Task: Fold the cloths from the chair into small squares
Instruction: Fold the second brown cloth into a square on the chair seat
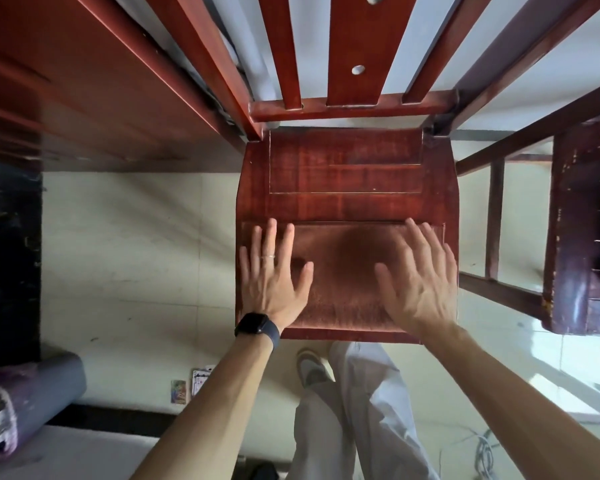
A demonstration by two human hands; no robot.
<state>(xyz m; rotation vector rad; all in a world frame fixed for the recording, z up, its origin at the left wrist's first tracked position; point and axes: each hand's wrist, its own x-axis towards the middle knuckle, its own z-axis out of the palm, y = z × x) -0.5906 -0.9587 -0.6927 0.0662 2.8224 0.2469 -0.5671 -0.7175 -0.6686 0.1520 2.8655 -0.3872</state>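
A reddish-brown cloth lies flat on the front half of the red wooden chair seat; it looks like a wide rectangle, close in colour to the wood. My left hand rests flat on its left part, fingers spread, with a ring and a dark watch on the wrist. Spread the same way, my right hand presses on its right part. Neither hand grips anything.
The chair's slatted back rises at the top. A dark wooden piece of furniture stands to the right and a red-brown desk to the left. A rolled grey mat and small cards lie on the tiled floor. My legs stand just below the seat.
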